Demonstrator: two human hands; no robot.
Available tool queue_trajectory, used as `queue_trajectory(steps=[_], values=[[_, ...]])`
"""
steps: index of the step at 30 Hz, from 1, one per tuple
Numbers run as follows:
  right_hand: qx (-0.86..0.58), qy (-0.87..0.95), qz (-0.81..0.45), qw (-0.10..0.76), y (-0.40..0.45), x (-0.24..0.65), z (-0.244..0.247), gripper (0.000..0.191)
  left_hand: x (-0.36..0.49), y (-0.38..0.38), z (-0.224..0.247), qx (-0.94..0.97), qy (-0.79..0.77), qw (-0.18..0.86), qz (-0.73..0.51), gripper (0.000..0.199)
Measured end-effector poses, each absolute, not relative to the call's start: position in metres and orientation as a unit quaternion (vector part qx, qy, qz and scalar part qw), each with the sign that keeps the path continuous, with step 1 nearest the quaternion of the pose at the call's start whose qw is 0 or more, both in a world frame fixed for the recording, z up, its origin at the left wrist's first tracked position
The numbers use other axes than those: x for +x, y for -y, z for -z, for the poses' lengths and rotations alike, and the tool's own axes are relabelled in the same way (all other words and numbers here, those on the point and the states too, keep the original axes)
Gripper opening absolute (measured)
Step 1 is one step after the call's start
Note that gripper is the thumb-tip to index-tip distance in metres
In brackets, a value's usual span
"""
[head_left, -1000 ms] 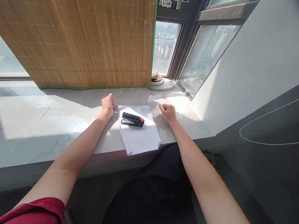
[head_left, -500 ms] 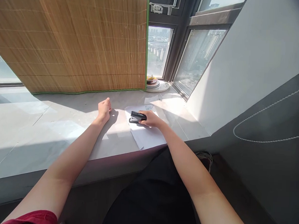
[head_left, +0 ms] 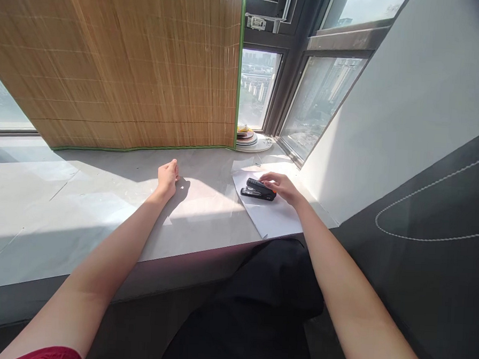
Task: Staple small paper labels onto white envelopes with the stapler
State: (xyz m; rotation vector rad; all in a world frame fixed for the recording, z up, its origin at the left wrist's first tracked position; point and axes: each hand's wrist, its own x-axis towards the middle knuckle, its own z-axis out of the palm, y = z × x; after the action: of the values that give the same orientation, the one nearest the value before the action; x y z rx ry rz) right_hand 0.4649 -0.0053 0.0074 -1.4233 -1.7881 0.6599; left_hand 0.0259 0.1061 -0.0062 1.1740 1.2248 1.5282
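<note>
A black stapler (head_left: 259, 189) lies on white paper sheets (head_left: 277, 218) on the pale stone sill. My right hand (head_left: 281, 186) is at the stapler's right end, fingers stretched out over it and not wrapped round it. Whether a fingertip still touches the stapler is hard to see. A small orange spot shows at that end, beside the fingers. My left hand (head_left: 168, 178) rests on the sill as a loose fist, well left of the paper, with nothing visible in it.
Behind the hands hangs a bamboo blind (head_left: 149, 67) with green edging. Stacked plates (head_left: 247, 140) stand in the window corner. A white wall (head_left: 388, 101) rises at the right, near a hanging bead chain (head_left: 425, 240). The sill's front edge (head_left: 195, 250) runs close to my legs.
The stapler and the paper have moved right along the sill. My right hand went with them and its grip on the stapler has loosened. My left hand has stayed in place.
</note>
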Motion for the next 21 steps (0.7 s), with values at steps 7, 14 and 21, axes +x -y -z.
queue_trajectory(steps=[7,14,21], values=[[-0.797,0.572,-0.005,0.191,0.013,0.505,0.015,0.035,0.026,-0.108,0.008,0.468,-0.487,0.419,-0.606,0.054],[-0.797,0.592,0.045,0.113,0.015,0.498,0.02,0.029,0.027,-0.106,0.006,0.47,-0.489,0.418,-0.604,0.05],[-0.793,0.596,0.057,0.109,0.015,0.502,0.023,0.032,0.029,-0.106,0.004,0.475,-0.498,0.413,-0.597,0.05]])
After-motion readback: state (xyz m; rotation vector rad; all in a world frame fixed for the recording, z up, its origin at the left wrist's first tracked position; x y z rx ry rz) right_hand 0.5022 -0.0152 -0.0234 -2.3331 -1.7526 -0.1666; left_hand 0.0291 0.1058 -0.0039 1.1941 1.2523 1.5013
